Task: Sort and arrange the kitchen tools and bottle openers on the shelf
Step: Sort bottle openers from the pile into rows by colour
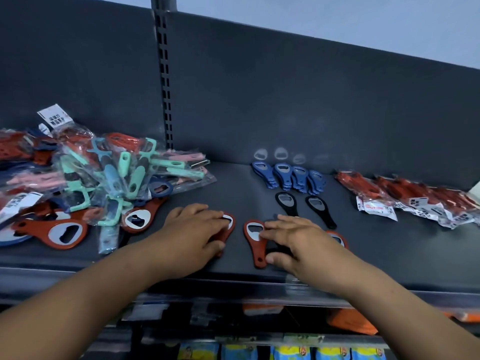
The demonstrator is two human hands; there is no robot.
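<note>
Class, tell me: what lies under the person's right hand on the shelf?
Under the right hand lie two red bottle openers, one showing at each side. A dark shape shows between them; the rest is covered.

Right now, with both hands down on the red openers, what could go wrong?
The right hand covers a black opener beside the red opener, so colours could get mixed. That red opener's handle lies near the shelf's front edge; a nudge may tip it off. The left hand works close to the loose bagged pile, which could slide.

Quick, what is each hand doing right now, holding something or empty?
Left hand: open, fingers spread flat on a red bottle opener, pressing rather than gripping.
Right hand: open, lying flat over another red opener and a dark one beneath.
</note>
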